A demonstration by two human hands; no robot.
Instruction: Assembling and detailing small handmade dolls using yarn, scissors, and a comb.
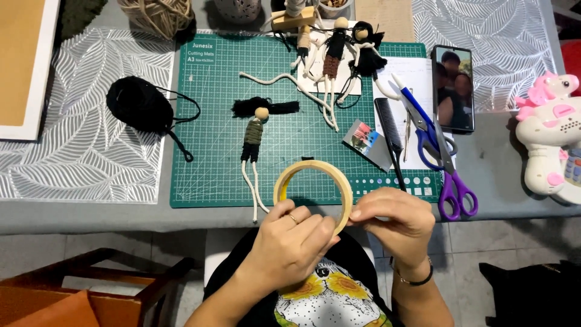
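My left hand (293, 239) and my right hand (393, 221) both grip a light wooden hoop (311, 169) at its near edge, above the front of the green cutting mat (212, 121). The left fingers pinch the rim's lower part; the right thumb and finger pinch it at the lower right. On the mat just left of the hoop lies a small cord doll (254, 145) with a wooden bead head, black hair and an olive body. Three more cord dolls (336, 54) lie at the mat's far edge.
A black yarn bundle (140, 104) lies left of the mat. A black comb (390, 130), blue scissors (423, 124), purple scissors (454, 175), a small card (368, 142) and a phone (454, 88) sit to the right. A pink toy (554, 139) is far right; a twine ball (156, 15) at the back.
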